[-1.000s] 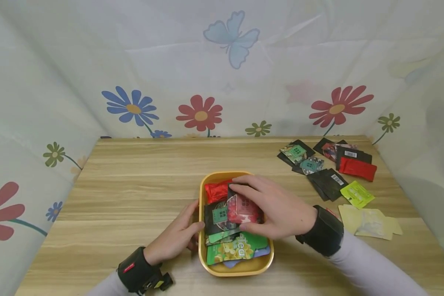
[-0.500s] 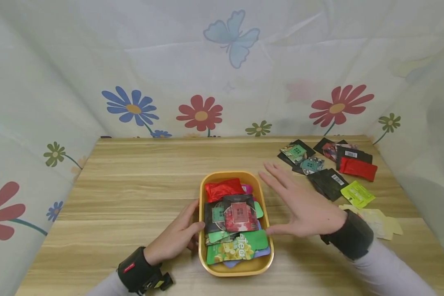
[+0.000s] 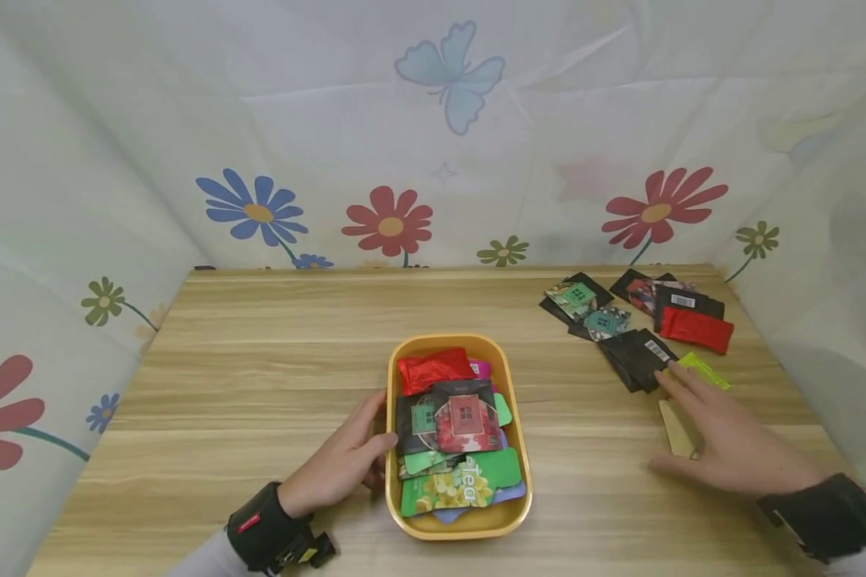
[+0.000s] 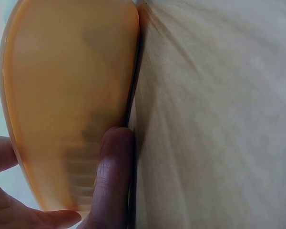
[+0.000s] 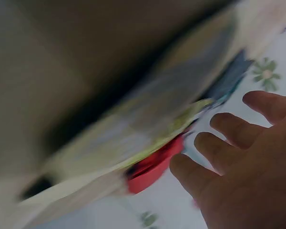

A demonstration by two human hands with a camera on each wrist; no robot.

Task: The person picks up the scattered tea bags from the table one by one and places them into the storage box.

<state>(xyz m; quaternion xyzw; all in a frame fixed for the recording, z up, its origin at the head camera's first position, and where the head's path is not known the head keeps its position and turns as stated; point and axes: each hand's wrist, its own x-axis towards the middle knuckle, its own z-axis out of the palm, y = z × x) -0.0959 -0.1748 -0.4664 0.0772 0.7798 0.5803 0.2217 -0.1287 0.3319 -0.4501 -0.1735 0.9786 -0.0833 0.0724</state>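
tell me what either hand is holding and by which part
Left hand: the yellow, rounded-rectangular plastic tub, held by its left side, thumb at the rim, fingers against the outer wall. Right hand: nothing visibly held.

Behind the bare left hand (image 3: pixel 339 469), a wide black wristband (image 3: pixel 263 533) bears a red rectangular tag (image 3: pixel 248 522) and a boxy black device (image 3: pixel 324 550); behind the bare right hand (image 3: pixel 736 449), a 2nd wide black wristband (image 3: pixel 826 517). 2 pale lavender-grey sleeves (image 3: pixel 205 561).
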